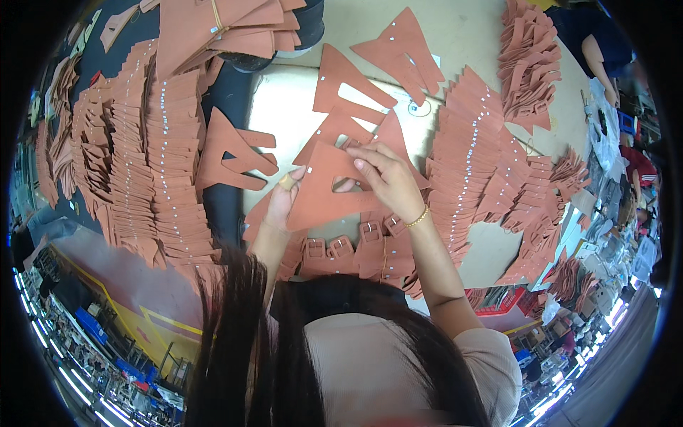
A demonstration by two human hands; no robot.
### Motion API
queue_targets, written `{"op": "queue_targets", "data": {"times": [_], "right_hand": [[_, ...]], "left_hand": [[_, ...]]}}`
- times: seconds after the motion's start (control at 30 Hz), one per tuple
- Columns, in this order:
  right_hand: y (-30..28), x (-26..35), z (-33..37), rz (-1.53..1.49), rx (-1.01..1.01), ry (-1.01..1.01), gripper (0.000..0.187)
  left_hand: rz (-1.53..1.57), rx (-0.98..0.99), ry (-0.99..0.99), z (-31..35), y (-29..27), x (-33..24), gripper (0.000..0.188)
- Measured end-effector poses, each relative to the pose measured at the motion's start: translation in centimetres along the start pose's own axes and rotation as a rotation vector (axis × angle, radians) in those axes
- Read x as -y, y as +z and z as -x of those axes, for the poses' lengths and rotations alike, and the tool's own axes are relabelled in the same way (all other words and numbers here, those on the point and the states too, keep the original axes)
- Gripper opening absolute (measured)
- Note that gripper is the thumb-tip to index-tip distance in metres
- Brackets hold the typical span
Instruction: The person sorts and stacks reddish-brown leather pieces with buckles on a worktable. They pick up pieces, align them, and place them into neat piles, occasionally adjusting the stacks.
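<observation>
Both hands hold a terracotta-coloured cut leather piece (324, 201) with a cut-out and a small white sticker. My left hand (281, 203) grips its left edge, and a pale yellow cover sits on one finger. At the cut-out on the right side, the bent fingers of my right hand (384, 174) pinch the piece; a bracelet circles that wrist. Part of both hands' fingers is hidden by the leather. Beneath and beyond it lie more cut pieces, among them a forked leather piece (348, 78) and another forked piece (228, 153) to the left.
Long overlapping rows of leather pieces (178, 149) fill the left, and another row (455, 156) runs along the right. A bundled stack (213, 28) rests on a dark round container (311, 27). Straps with covered buckles (341, 247) lie near me. Another person's arm (597, 67) shows far right.
</observation>
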State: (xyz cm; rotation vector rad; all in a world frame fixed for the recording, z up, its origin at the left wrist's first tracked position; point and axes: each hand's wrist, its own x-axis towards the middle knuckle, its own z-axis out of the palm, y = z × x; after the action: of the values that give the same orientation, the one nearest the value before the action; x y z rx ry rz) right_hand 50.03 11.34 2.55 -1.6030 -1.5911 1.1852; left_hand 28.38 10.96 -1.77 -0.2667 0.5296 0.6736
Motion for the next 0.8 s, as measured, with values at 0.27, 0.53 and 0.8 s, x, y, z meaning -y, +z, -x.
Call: {"op": "queue_targets", "data": {"times": [0.27, 0.53, 0.8], "right_hand": [[-0.2, 1.1, 0.0, 0.177, -0.103, -0.095, 0.037], [0.8, 0.8, 0.7, 0.309, -0.212, -0.178, 0.021], [-1.8, 2.1, 2.6, -0.088, 0.057, -0.019, 0.019]], "left_hand": [[0.002, -0.048, 0.024, -0.5, 1.4, -0.8, 0.05], [-0.007, -0.052, -0.023, -0.6, -0.4, -1.1, 0.047], [-0.165, -0.202, 0.114, -0.1, -2.3, -0.8, 0.035]]}}
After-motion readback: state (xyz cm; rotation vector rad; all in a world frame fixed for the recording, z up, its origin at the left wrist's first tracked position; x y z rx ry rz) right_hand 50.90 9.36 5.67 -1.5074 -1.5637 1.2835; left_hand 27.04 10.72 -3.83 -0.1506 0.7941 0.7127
